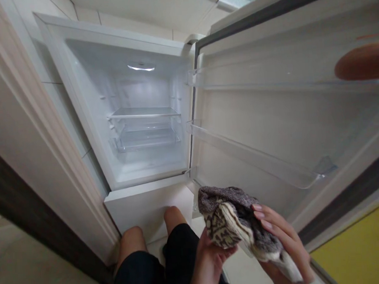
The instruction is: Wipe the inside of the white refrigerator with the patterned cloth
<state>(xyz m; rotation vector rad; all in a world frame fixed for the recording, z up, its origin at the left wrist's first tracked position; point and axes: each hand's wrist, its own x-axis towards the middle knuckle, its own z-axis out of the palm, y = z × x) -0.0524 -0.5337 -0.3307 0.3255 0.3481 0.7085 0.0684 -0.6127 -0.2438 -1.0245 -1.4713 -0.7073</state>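
Cloth (239, 222), fuzzy grey-brown with a beige patterned face, is bunched at the lower right of the frame. The left hand (211, 254) grips its underside, fingers curled; the right hand (287, 238) clasps its other end. Behind, a clear, smooth door rack (257, 155) slants beside the white, boxy fridge (144, 89).

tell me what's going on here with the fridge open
A person in dark shorts is in front of an open fridge, holding a bunched, patterned brown-and-white cloth. The left hand supports it from below, while the right hand grips its other end. The fridge door stands wide open on the right, with the cloth held in front of its lower part. Inside, the lamp is lit above a see-through shelf.
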